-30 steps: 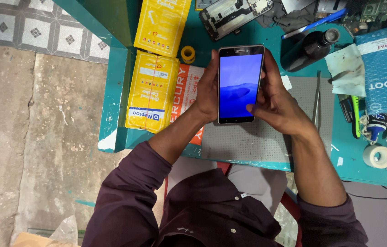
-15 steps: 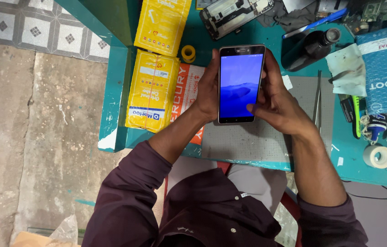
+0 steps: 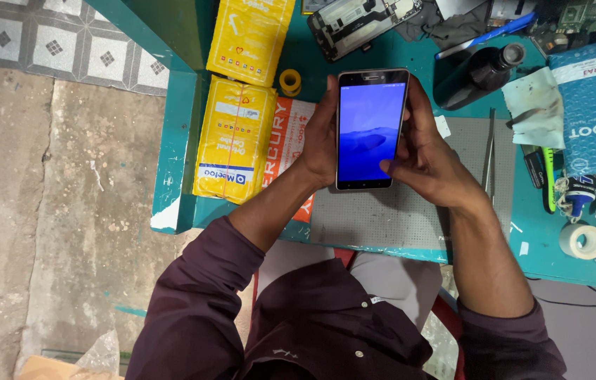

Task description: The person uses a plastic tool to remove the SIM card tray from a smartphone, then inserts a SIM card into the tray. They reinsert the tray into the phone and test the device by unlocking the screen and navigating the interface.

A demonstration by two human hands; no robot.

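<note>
Fingers of both hands are clamped on a smartphone (image 3: 371, 129) whose screen glows blue: the left hand (image 3: 322, 137) wraps its left edge from behind, and the right hand (image 3: 428, 158) grips its right edge with the thumb laid on the lower glass. Both hold the phone upright above a grey work mat (image 3: 410, 211) that lies at the near edge of the teal tabletop (image 3: 178, 141). Two yellow packets (image 3: 236, 141) lie toward the tabletop's left edge, with a small yellow tape roll (image 3: 290, 81) just beside them. Metal tweezers (image 3: 489, 158) rest on the mat right of the hands, and a white tape roll (image 3: 582, 241) sits near the right near corner.
</note>
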